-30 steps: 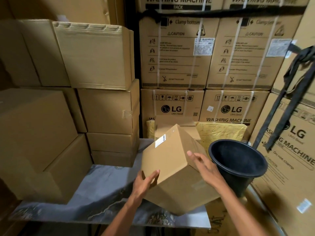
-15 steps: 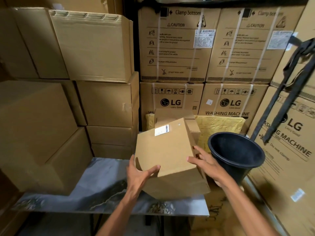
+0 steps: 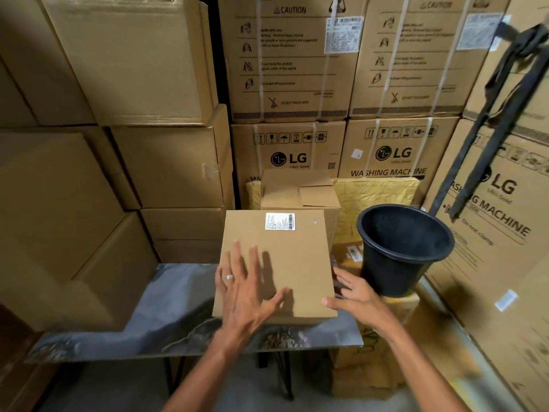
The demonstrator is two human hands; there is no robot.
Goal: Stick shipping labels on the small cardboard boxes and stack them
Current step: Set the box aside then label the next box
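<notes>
Labelled box [image 3: 276, 263] flat on counter [image 3: 166, 295]. Left hand [image 3: 246, 289] splayed on top, right hand [image 3: 356, 298] fingers loose at 3 o'clock edge, gripping nothing. Square it before stacking, label [image 3: 279, 221] up.

A plain brown cardboard box [image 3: 276, 263] sits flat on a grey marbled table [image 3: 166, 295], a white barcoded shipping label [image 3: 279, 221] stuck near its far edge. The left hand [image 3: 246, 292], fingers spread and straight, a ring on one finger, lies over the box's near left part. The right hand [image 3: 358, 295] touches the box's near right corner with straight fingers. A black plastic bucket [image 3: 401, 248] stands tilted just right of the box. Another small cardboard box [image 3: 300, 190] sits behind, before stacked LG washing machine cartons [image 3: 297, 84].
</notes>
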